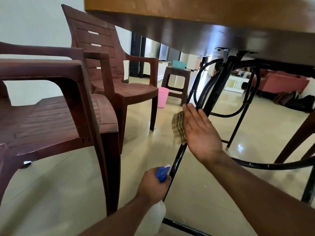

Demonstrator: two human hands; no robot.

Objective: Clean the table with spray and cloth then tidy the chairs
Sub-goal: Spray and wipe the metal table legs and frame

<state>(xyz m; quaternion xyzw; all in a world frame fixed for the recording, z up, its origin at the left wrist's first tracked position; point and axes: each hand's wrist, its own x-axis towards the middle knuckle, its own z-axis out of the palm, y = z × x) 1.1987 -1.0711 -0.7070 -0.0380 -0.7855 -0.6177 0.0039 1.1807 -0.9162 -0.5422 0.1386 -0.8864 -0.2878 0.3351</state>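
I look from low down, under the edge of the wooden table [196, 12]. My right hand [201, 133] presses a striped brown cloth [179, 128] against a black metal table leg [177, 160], fingers flat and stretched out. My left hand [153, 184] grips a white spray bottle [156, 217] with a blue nozzle [162, 172], held close to the same leg lower down. Two dark red plastic chairs stand to the left: one near [51, 120], one farther back [109, 65].
The table's black metal frame [230, 92] curves in loops under the top. A pink bucket [162, 97] and a brown stool [176, 82] with a teal box stand behind on the glossy tiled floor. Pink sofas and bags lie at the far right.
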